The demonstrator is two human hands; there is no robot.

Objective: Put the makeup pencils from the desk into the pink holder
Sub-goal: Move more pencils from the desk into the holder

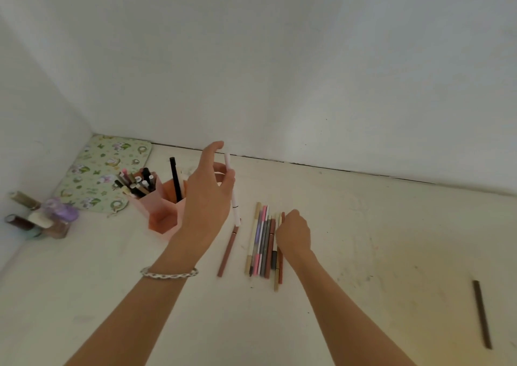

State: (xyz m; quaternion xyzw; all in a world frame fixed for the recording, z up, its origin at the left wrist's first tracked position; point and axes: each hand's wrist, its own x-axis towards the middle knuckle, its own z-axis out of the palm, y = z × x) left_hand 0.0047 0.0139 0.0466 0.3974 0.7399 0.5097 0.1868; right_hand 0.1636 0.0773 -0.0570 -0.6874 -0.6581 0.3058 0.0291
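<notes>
The pink holder (161,211) stands on the white desk, left of centre, with several pencils in its left compartment and a tall black pencil (175,179) in the right one. My left hand (208,195) is raised just right of the holder, shut on a white pencil (231,187) held nearly upright. A row of several makeup pencils (263,239) lies in the middle of the desk. My right hand (293,232) rests on the right end of that row, fingers curled over a pencil there. A pink-brown pencil (227,252) lies alone left of the row.
A dark brown pencil (481,314) lies far right near the desk edge. A green floral pouch (103,169) sits in the back left corner. Small bottles (47,216) cluster at the far left. White walls close off the back and left.
</notes>
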